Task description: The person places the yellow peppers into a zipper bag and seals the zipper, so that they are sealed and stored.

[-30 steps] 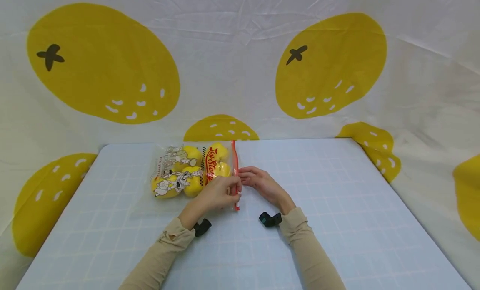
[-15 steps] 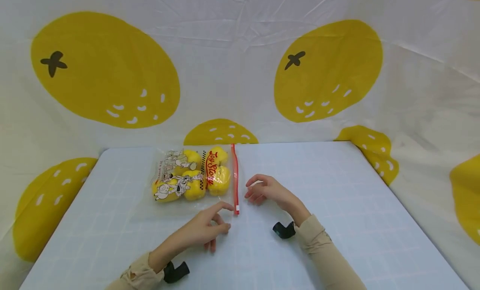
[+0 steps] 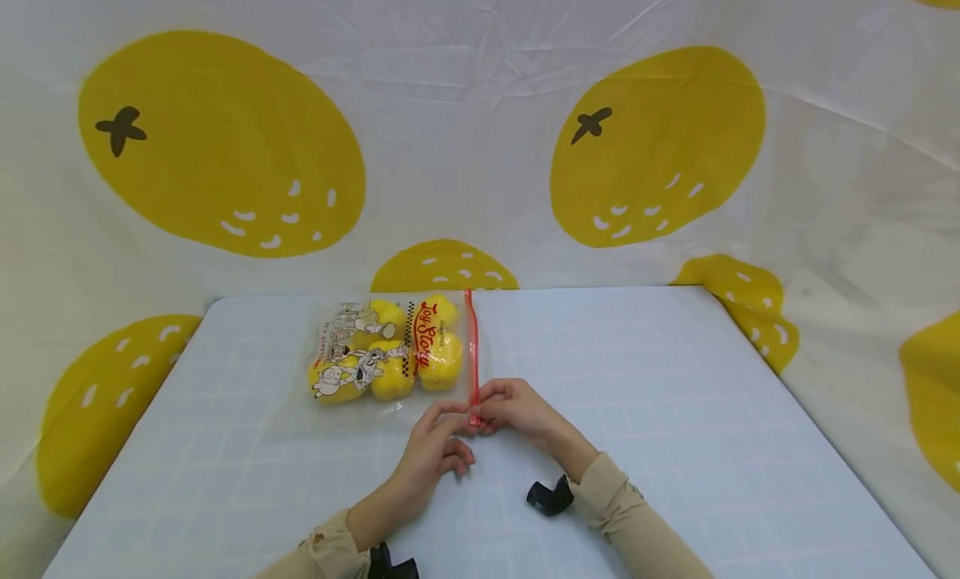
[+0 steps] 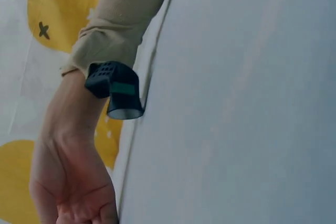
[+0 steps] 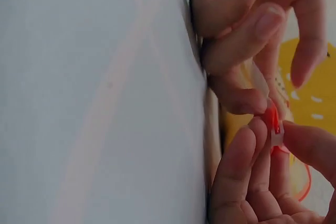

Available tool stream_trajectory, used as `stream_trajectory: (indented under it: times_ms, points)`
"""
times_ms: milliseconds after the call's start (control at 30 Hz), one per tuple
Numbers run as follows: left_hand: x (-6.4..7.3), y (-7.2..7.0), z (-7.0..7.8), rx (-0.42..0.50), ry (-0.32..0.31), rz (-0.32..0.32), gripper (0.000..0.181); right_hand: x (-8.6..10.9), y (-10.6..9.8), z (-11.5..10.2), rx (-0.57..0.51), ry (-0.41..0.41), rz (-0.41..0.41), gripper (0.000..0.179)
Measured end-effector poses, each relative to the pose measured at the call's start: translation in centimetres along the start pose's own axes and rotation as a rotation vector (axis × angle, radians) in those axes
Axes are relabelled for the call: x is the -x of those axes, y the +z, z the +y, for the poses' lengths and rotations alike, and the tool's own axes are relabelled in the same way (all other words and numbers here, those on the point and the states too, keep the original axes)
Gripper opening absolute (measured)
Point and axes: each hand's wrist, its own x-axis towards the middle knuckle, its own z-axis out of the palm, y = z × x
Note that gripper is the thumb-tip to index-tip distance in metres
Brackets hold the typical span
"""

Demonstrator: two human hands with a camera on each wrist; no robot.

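Note:
A clear zip bag [image 3: 423,339] printed with "Toy Story" and cartoon figures lies flat, its red zip strip [image 3: 472,346] on the right side. Several rounded yellow objects [image 3: 390,381] fill it. At the strip's near end, my right hand [image 3: 521,408] pinches the white slider [image 5: 277,139] between thumb and fingertips. My left hand [image 3: 423,462] holds the bag's edge just beside it, its other fingers loosely bent. In the right wrist view the fingertips of both hands meet around the strip. The left wrist view catches only the right hand [image 4: 76,179] and forearm.
A pale blue gridded cloth [image 3: 637,379] covers the table. Behind it hangs a white curtain [image 3: 457,146] printed with yellow fruit. Black wrist cameras [image 3: 550,496] sit at both cuffs, close over the cloth.
Both hands let go of the strip's middle. The left drew back toward the person, then both came to the strip's near end and took hold there. The bag stayed about in place.

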Motion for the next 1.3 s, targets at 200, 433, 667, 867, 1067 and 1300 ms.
stream_trajectory:
  times_ms: [200, 433, 667, 867, 1067, 1300]
  points:
    - [-1.2, 0.8, -1.2, 0.015, 0.15, 0.115, 0.02, 0.1, 0.6, 0.2, -0.074, 0.007, 0.077, 0.016]
    - [-1.7, 0.6, -2.0, 0.008, 0.204, 0.106, 0.018, 0.3, 0.0, 1.1, -0.116, -0.02, 0.085, 0.016]
    - [-1.7, 0.4, -2.3, -0.016, 0.244, 0.091, 0.023, 0.1, -0.4, 2.2, -0.152, -0.058, 0.015, 0.012]
    - [-1.6, 0.3, -2.1, -0.024, 0.254, 0.099, 0.02, 0.2, -0.1, 2.1, -0.131, -0.075, -0.018, 0.013]
    - [-1.5, 0.5, -1.8, -0.024, 0.241, 0.13, 0.015, 0.1, -0.1, 1.6, -0.113, -0.077, -0.028, 0.01]
    - [-1.6, 1.0, -1.8, 0.009, 0.221, 0.189, 0.016, -0.1, 0.1, 0.7, -0.091, -0.031, -0.015, 0.009]
